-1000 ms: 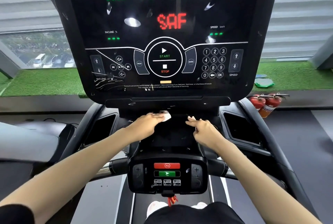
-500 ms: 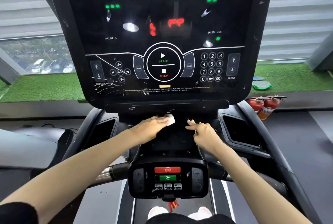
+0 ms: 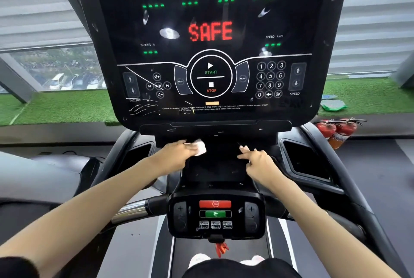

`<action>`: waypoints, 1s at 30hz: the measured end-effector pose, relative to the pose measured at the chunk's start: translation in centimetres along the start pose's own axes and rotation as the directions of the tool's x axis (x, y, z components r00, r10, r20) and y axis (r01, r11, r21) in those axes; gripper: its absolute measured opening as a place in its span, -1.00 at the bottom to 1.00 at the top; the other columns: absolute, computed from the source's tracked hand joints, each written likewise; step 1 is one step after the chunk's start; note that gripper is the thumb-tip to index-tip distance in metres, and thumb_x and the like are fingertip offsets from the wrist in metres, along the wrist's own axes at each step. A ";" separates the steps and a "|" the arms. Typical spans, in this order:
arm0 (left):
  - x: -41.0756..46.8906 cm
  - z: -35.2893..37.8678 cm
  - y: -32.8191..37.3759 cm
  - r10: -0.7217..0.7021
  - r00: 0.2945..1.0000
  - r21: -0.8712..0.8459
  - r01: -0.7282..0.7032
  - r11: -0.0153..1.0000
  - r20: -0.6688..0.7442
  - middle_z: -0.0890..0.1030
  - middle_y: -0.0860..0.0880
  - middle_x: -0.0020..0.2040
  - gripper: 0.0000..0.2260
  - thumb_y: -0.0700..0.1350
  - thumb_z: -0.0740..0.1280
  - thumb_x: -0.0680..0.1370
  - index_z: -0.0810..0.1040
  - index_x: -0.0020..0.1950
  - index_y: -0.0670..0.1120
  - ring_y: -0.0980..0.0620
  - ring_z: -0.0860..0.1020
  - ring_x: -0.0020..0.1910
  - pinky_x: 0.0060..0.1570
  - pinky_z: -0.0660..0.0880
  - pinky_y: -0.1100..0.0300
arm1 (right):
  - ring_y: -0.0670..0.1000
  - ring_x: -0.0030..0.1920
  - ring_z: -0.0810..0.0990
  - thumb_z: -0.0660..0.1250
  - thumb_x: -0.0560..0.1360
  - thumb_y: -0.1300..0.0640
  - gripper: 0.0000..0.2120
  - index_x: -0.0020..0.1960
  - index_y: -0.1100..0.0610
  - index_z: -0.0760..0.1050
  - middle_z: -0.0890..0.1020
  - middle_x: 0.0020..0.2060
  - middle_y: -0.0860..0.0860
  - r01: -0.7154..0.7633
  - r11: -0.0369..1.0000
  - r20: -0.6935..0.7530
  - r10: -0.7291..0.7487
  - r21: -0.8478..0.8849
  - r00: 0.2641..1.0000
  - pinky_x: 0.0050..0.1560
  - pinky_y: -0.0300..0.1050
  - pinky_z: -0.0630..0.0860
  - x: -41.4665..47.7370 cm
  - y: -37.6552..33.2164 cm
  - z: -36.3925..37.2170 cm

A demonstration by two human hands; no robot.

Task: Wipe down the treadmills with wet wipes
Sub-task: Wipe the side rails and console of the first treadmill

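The left hand (image 3: 178, 154) reaches to the recessed black ledge (image 3: 215, 167) just under the treadmill (image 3: 363, 206) display panel (image 3: 210, 31). Its fingers are folded over a small white wet wipe (image 3: 200, 148) and press it against the upper left part of that ledge. The wad pokes out past the fingertips toward the middle. The right hand (image 3: 257, 161) is near it on the right side of the same ledge, apart from the left hand and from the wipe. It holds nothing. Two fingers (image 3: 243, 152) stretch forward with their tips on or just above the dark surface, though which cannot be told, while the rest are loosely bent. Both forearms are bare and run up from the bottom corners of the view.

The panel shows "SAFE" in red, with green dashes under TIME, CALORIES, HEART RATE, DISTANCE, SPEED and INCLINE, and white scratch marks near its lower left corner. Below the hands sits a smaller control pod (image 3: 215, 214) with a red and a green button. A red clip (image 3: 221, 249) hangs under it. Two red fire extinguishers (image 3: 336, 131) stand on the floor to the right, beside a strip of green turf (image 3: 367, 96).
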State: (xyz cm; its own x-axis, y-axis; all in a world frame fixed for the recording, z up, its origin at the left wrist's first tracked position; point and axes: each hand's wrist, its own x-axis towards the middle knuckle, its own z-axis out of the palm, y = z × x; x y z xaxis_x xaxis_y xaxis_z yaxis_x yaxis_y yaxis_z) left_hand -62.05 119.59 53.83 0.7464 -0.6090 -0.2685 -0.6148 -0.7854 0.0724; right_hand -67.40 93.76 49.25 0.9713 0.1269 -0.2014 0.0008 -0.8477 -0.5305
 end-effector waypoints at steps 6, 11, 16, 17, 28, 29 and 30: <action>-1.5 0.4 0.9 0.187 0.969 -0.114 -0.170 0.979 0.160 0.32 0.13 0.48 -0.39 -0.44 0.12 0.48 0.40 0.45 0.00 0.05 0.21 0.50 0.47 0.12 0.14 | 0.01 0.49 0.26 0.11 0.43 0.45 -0.48 0.30 0.16 0.53 0.36 0.45 0.01 0.002 1.000 -0.019 -0.002 0.026 1.000 0.49 -0.18 0.13 0.0 -0.1 -0.2; -0.8 0.1 -1.0 0.086 0.995 -0.022 -0.085 0.996 0.046 0.24 0.06 0.53 -0.36 -0.46 0.12 0.47 0.31 0.50 -0.03 0.11 0.14 0.52 0.45 -0.14 0.28 | 0.02 0.48 0.29 0.12 0.42 0.46 -0.49 0.28 0.17 0.55 0.37 0.44 0.02 0.003 0.999 -0.057 0.000 0.054 0.998 0.48 -0.21 0.14 -0.2 -0.2 -0.2; -3.3 1.0 -0.1 0.284 0.939 -0.152 -0.257 0.954 0.196 0.29 0.10 0.50 -0.37 -0.48 0.12 0.43 0.42 0.44 -0.06 0.14 0.21 0.50 0.52 -0.04 0.18 | 0.08 0.50 0.23 0.11 0.42 0.46 -0.48 0.29 0.18 0.54 0.33 0.46 0.01 -0.011 0.998 -0.033 0.013 0.062 0.999 0.50 -0.17 0.11 -0.3 0.0 0.5; -3.2 0.9 -0.5 0.278 0.942 -0.120 -0.259 0.958 0.187 0.26 0.10 0.51 -0.37 -0.47 0.13 0.43 0.40 0.45 -0.06 0.15 0.19 0.50 0.52 -0.09 0.20 | 0.09 0.50 0.23 0.11 0.42 0.45 -0.48 0.29 0.17 0.54 0.33 0.47 0.00 -0.013 0.998 -0.028 0.014 0.058 1.000 0.50 -0.12 0.14 -0.2 0.1 0.5; -3.0 0.3 -1.3 0.238 0.927 -0.033 -0.239 0.971 0.290 0.28 0.12 0.50 -0.39 -0.45 0.20 0.47 0.38 0.46 -0.01 -0.04 0.21 0.51 0.49 0.11 0.00 | 0.15 0.51 0.18 0.15 0.47 0.39 -0.50 0.34 0.10 0.50 0.26 0.50 -0.08 -0.041 0.999 -0.007 0.041 -0.014 0.999 0.48 -0.07 0.18 -0.3 -0.1 0.7; -2.5 -0.2 -0.9 0.212 0.942 0.006 -0.221 0.975 0.262 0.25 0.10 0.52 -0.37 -0.47 0.17 0.48 0.33 0.48 -0.02 -0.04 0.15 0.53 0.51 0.03 0.06 | 0.14 0.51 0.18 0.14 0.46 0.40 -0.49 0.34 0.10 0.50 0.26 0.50 -0.08 -0.040 0.999 -0.005 0.040 0.000 0.999 0.48 -0.05 0.18 -0.3 -0.1 0.7; -2.0 -0.7 -0.4 0.174 0.959 0.033 -0.185 0.982 0.223 0.22 0.08 0.54 -0.36 -0.48 0.14 0.48 0.29 0.51 -0.03 -0.01 0.12 0.53 0.48 -0.06 0.17 | 0.13 0.52 0.18 0.13 0.45 0.41 -0.48 0.33 0.10 0.51 0.26 0.50 -0.08 -0.042 0.999 -0.002 0.043 0.019 0.999 0.49 -0.03 0.19 -0.3 0.0 0.7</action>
State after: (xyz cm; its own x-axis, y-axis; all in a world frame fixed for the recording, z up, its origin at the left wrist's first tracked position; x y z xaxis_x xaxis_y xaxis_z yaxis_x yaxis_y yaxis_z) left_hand -63.16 121.03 54.98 0.5525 -0.6957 -0.4591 -0.7505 -0.6548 0.0891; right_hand -67.85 94.09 48.74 0.9709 0.0897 -0.2221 -0.0449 -0.8426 -0.5367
